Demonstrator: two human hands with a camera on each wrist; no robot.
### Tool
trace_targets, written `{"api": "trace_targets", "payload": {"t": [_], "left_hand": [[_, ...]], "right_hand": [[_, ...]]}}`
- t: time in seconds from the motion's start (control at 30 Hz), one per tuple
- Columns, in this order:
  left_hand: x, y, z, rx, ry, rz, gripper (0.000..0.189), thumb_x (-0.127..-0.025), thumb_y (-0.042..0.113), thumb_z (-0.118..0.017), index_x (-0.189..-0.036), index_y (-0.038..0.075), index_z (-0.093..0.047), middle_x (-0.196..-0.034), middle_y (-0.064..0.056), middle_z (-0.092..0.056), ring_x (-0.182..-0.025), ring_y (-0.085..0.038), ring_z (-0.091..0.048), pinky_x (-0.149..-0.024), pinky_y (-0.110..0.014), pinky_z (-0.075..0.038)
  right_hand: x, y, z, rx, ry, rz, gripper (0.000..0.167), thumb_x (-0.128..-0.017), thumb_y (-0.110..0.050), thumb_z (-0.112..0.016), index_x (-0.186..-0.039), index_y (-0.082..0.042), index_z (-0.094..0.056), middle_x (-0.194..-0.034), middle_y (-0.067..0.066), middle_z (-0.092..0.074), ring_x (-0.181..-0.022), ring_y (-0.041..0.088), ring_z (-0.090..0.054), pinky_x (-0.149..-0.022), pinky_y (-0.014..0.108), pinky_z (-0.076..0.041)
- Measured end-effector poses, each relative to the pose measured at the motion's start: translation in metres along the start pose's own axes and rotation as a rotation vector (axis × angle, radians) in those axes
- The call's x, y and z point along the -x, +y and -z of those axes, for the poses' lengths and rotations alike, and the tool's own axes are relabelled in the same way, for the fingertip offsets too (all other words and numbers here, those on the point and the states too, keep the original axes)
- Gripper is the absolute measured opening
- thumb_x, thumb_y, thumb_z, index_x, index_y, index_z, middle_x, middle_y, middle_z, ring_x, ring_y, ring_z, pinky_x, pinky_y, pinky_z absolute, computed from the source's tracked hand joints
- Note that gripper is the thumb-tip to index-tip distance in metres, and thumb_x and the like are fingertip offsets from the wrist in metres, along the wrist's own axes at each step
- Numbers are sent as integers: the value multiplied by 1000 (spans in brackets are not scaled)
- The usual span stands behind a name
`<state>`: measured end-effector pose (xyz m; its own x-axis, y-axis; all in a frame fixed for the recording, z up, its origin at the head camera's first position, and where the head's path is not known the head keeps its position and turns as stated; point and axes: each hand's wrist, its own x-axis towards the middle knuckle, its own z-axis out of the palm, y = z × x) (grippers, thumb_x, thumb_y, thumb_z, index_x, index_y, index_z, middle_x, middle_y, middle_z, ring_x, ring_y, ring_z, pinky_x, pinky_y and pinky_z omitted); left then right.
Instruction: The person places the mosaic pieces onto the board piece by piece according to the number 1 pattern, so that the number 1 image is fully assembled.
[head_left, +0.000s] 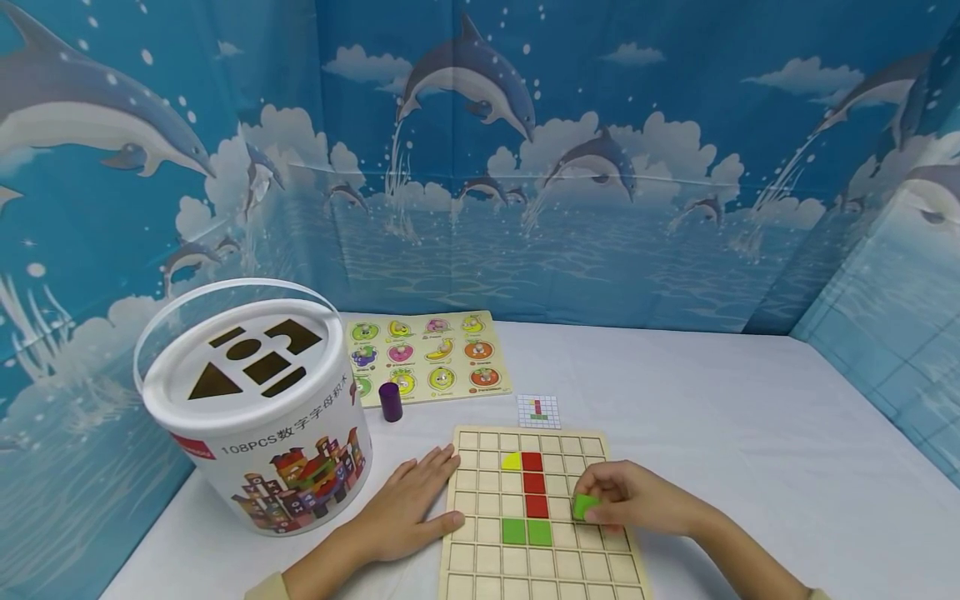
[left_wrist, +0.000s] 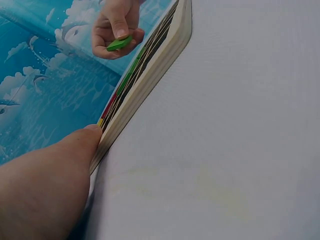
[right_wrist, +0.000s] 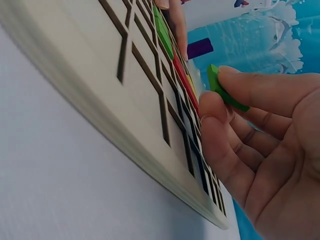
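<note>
My right hand [head_left: 630, 498] pinches a green square tile [head_left: 584, 506] between thumb and fingers, above the right side of a wooden grid board [head_left: 487, 562]. In the right wrist view the same tile [right_wrist: 225, 90] is tilted, held over the board's surface. On the board lie a yellow quarter-round piece [head_left: 512, 461], a column of red tiles [head_left: 534, 483] and two green tiles [head_left: 527, 532] side by side below it. My left hand [head_left: 408, 508] rests on the table with fingers spread, fingertips right at the board's left edge.
A small pattern card [head_left: 538, 411] lies behind the board. Farther left are a purple cylinder [head_left: 390, 402], a fruit puzzle board [head_left: 427, 392] and a large white bucket [head_left: 285, 450] with shaped holes in its lid. A dolphin curtain [head_left: 525, 250] hangs behind the white table.
</note>
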<state>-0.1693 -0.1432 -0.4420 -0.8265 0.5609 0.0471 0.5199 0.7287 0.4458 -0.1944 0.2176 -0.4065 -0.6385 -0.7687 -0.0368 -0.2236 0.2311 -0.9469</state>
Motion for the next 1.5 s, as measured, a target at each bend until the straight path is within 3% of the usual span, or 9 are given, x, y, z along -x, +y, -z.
{"api": "trace_targets", "payload": {"t": [0.33, 0.6, 0.97, 1.2, 1.5], "left_hand": [[-1, -1, -1, -5, -4, 1, 78, -98, 61, -39, -155, 9, -25, -161, -7, -19, -147, -25, -16, -117, -53, -12], [0, -1, 0, -5, 2, -4, 78, -98, 61, -39, -155, 9, -26, -161, -8, -20, -147, -26, -18, -116, -54, -13], [0, -1, -1, -12, 6, -10, 78, -98, 61, -39, -155, 9, -26, -161, -8, -20, -147, -26, -17, -116, -54, -14], [0, 0, -1, -15, 2, -9, 78, -98, 60, -39, -155, 9, -27, -161, -8, -20, -147, -26, -18, -116, -54, -14], [0, -1, -2, -18, 12, -9, 78, -98, 61, -39, -154, 9, -27, -160, -9, -21, -147, -27, -18, -116, -54, -14]], "right_hand": [[-5, 3, -9, 3, 24, -3, 18, -97, -8, -60, -107, 5, -66, -74, 9, -65, -65, 7, -60, -58, 23, -54], [-7, 5, -14, 60, 56, -7, 13, -96, -7, -60, -103, -1, -68, -75, 1, -63, -63, 6, -57, -58, 21, -49], [-9, 8, -22, 168, 57, 64, 7, -94, -15, -66, -97, -10, -69, -76, -10, -58, -67, -1, -48, -57, 19, -44], [-9, 9, -25, 161, 49, 117, 9, -93, -14, -67, -100, -9, -65, -78, -8, -57, -66, -2, -46, -54, 18, -43], [-9, 11, -27, 157, 56, 118, 4, -91, -13, -69, -95, -11, -67, -71, -11, -54, -63, -4, -45, -54, 17, -43]]}}
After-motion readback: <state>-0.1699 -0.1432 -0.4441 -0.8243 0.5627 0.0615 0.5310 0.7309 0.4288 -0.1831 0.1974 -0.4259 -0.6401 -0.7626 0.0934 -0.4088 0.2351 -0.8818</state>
